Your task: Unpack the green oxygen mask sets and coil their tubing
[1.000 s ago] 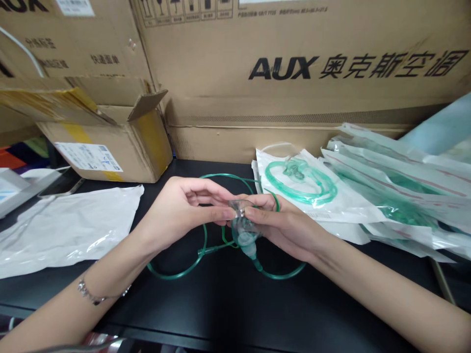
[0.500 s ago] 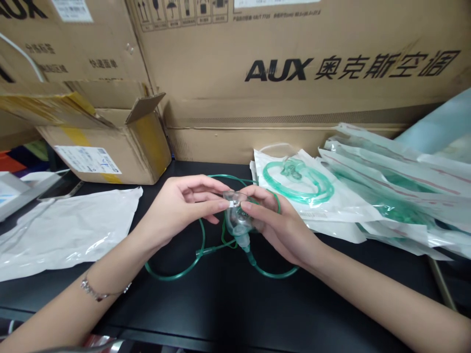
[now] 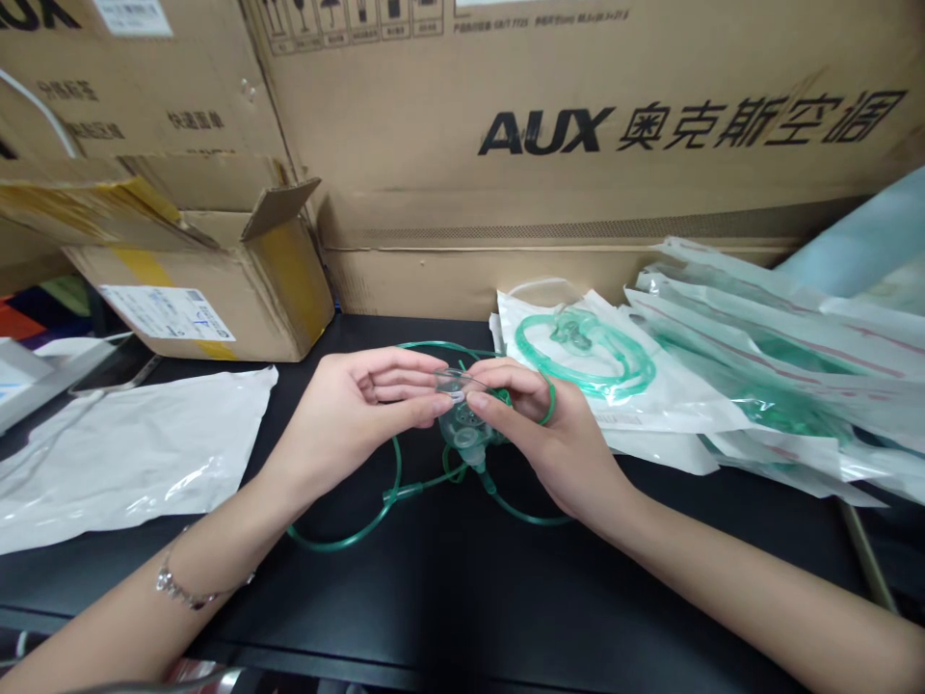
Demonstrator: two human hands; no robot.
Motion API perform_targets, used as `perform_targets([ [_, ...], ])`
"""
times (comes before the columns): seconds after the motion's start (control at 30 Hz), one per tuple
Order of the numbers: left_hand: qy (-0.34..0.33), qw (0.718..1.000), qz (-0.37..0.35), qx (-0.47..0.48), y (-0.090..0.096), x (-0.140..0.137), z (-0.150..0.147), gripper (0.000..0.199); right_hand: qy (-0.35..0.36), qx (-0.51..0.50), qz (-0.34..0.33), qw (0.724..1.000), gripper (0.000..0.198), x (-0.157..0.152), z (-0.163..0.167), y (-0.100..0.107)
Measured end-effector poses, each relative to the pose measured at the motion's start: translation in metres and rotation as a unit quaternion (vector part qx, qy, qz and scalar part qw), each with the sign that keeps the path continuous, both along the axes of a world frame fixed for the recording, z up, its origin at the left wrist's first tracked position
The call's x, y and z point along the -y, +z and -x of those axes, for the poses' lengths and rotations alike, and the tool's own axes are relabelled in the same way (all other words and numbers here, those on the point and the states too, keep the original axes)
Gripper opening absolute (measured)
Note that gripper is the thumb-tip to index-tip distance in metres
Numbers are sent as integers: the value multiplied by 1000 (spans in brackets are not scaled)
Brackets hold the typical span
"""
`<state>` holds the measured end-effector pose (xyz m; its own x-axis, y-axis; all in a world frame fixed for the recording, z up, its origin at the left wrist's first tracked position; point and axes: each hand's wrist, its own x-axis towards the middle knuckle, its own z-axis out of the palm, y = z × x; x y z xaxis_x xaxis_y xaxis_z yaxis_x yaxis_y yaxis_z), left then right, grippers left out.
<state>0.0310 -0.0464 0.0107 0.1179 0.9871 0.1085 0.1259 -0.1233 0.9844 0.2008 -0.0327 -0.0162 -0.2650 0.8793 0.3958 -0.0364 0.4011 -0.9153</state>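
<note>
Left hand [image 3: 347, 405], right hand [image 3: 553, 424] pinched nearly closed on clear mask [image 3: 460, 429] at upper edge, above bench [image 3: 434, 607]. Green cord [image 3: 552, 397] crosses right hand; might snag, tugging mask askew if hand withdraws quickly.

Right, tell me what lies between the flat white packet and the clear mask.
In the head view: the left hand, pinching the mask, and a loop of green tubing.

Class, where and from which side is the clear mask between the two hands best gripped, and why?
I would pinch the clear mask at its upper edge, from left and right, as the left hand and right hand do. The thin edge there suits a pinch; the green tube leaves the opposite, near end, probably best kept free.
</note>
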Motion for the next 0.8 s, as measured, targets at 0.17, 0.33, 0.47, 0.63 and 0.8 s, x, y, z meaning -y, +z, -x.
perform_targets([
  [0.17, 29, 1000, -1, -6, -4, -3, 0, 32, -21, 0, 13, 1000, 6, 1, 0, 0],
  [0.33, 23, 999, 12, 18, -5, -6, 1, 27, -14, -6, 40, 999, 7, 3, 1, 4],
  [0.47, 24, 999, 19, 24, -6, -5, 0, 25, -26, 7, 38, 999, 7, 5, 2, 5],
  [0.63, 20, 999, 23, 41, -8, -5, 0, 22, -26, 3, 34, 999, 7, 5, 5, 1],
  [0.8, 5, 998, 18, 56, -8, -8, 0, 18, -13, -11, 33, 999, 6, 7, 5, 0],
])
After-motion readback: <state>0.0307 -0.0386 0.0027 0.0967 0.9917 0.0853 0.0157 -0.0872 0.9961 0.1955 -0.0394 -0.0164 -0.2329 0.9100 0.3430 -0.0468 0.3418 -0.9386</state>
